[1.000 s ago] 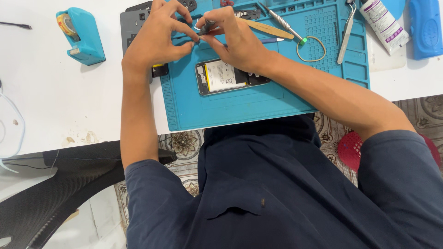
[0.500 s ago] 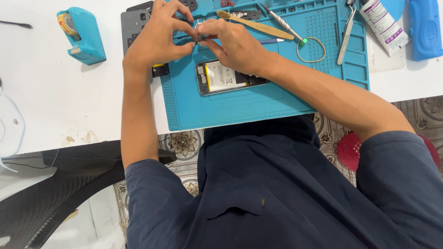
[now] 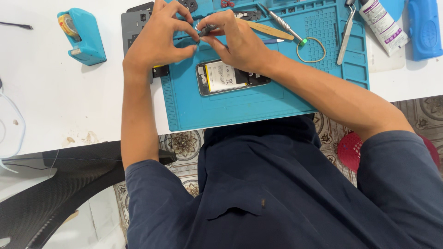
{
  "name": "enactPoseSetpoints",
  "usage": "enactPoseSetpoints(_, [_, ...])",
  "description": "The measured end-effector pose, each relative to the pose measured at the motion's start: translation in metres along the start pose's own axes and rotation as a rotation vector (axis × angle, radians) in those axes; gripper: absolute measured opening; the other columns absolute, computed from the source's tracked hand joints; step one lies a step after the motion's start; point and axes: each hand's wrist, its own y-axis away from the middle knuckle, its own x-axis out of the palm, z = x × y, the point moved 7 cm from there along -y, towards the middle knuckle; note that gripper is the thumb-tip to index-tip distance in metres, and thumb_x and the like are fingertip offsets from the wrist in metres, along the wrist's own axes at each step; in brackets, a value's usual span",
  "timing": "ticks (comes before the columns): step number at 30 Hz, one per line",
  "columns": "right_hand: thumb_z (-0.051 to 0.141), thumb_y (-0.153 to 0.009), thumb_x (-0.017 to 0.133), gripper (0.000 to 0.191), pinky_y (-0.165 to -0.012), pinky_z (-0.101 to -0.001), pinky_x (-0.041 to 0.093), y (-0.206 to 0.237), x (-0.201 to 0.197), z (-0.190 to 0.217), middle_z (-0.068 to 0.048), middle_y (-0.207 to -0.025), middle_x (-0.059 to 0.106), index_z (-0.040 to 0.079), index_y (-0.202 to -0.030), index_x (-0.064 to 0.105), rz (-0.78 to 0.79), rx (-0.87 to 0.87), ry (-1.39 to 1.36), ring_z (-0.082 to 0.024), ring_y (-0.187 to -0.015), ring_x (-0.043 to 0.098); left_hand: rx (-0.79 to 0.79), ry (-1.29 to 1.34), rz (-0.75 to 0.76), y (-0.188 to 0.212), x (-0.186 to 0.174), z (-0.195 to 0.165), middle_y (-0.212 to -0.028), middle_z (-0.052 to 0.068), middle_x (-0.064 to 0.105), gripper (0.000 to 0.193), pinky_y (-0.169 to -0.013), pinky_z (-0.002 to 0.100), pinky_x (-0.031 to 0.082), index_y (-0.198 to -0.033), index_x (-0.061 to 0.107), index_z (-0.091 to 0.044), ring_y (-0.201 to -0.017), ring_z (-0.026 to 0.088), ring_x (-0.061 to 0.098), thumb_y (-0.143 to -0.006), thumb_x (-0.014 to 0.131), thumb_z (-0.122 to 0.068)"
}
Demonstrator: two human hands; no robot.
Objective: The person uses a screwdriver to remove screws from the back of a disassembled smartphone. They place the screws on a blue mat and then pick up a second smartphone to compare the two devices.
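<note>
At upper centre, the left hand point(image 3: 154, 44) and right hand point(image 3: 237, 41) together pinch one small dark grey tool point(image 3: 206, 30) above one opened black phone point(image 3: 230, 77) lying on one teal rubber work mat point(image 3: 277, 99); one teal tape dispenser point(image 3: 82, 37) sits upper left.

A dark navy short-sleeved shirt point(image 3: 277, 193) is worn, its plain fabric creased in soft folds across the chest, and a small brownish speck is seen near the middle of the front. The sleeves are ended just above the elbows, so both forearms are left bare. The left hand point(image 3: 154, 44) and right hand point(image 3: 240, 41) are uncovered: no gloves, rings, watch or wristbands are seen on them.
</note>
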Motion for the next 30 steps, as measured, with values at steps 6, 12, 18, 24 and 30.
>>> enactPoseSetpoints(6, [-0.01,-0.107,0.069,0.047,-0.1,-0.0367,0.062,-0.003,0.0,0.005,-0.019,-0.129,0.059,0.002,-0.134,0.032,-0.003,-0.018,-0.001,-0.032,-0.117,0.072,0.015,0.008,-0.018,0.003,-0.002,0.0,-0.122,0.005,0.058,0.02,-0.104,0.04,0.051,-0.1,0.082,-0.013,-0.127,0.03,0.048,-0.085,0.094,-0.021])
enactPoseSetpoints(12, [-0.009,-0.106,0.069,0.048,-0.1,-0.0369,0.065,-0.004,0.002,0.011,-0.019,-0.129,0.063,0.002,-0.134,0.032,0.0,-0.042,-0.005,-0.032,-0.116,0.072,-0.022,0.0,-0.023,0.004,-0.003,0.003,-0.121,0.005,0.058,0.018,-0.102,0.038,0.052,-0.099,0.081,-0.015,-0.122,0.027,0.051,-0.085,0.094,-0.017])
enactPoseSetpoints(18, [-0.009,-0.106,0.069,0.05,-0.1,-0.0368,0.066,-0.004,0.003,0.013,-0.019,-0.13,0.062,0.002,-0.135,0.03,0.01,-0.05,0.019,-0.032,-0.117,0.072,-0.008,-0.041,-0.051,0.005,-0.003,0.004,-0.121,0.003,0.059,0.021,-0.104,0.039,0.051,-0.098,0.081,-0.015,-0.126,0.027,0.051,-0.083,0.095,-0.019])
enactPoseSetpoints(24, [-0.009,-0.106,0.069,0.05,-0.099,-0.0366,0.061,-0.003,0.005,0.011,-0.02,-0.13,0.062,0.002,-0.135,0.03,0.011,-0.031,0.026,-0.033,-0.118,0.071,-0.016,-0.047,-0.065,0.006,-0.004,0.005,-0.121,0.003,0.06,0.021,-0.105,0.04,0.049,-0.097,0.082,-0.017,-0.126,0.027,0.05,-0.081,0.096,-0.021])
enactPoseSetpoints(30, [-0.009,-0.106,0.069,0.049,-0.098,-0.0366,0.062,-0.003,0.005,0.009,-0.02,-0.13,0.061,0.002,-0.135,0.03,0.009,-0.021,0.011,-0.033,-0.118,0.071,-0.036,-0.011,-0.046,0.005,-0.004,0.005,-0.121,0.003,0.059,0.021,-0.105,0.039,0.049,-0.097,0.082,-0.017,-0.127,0.028,0.05,-0.082,0.096,-0.022])
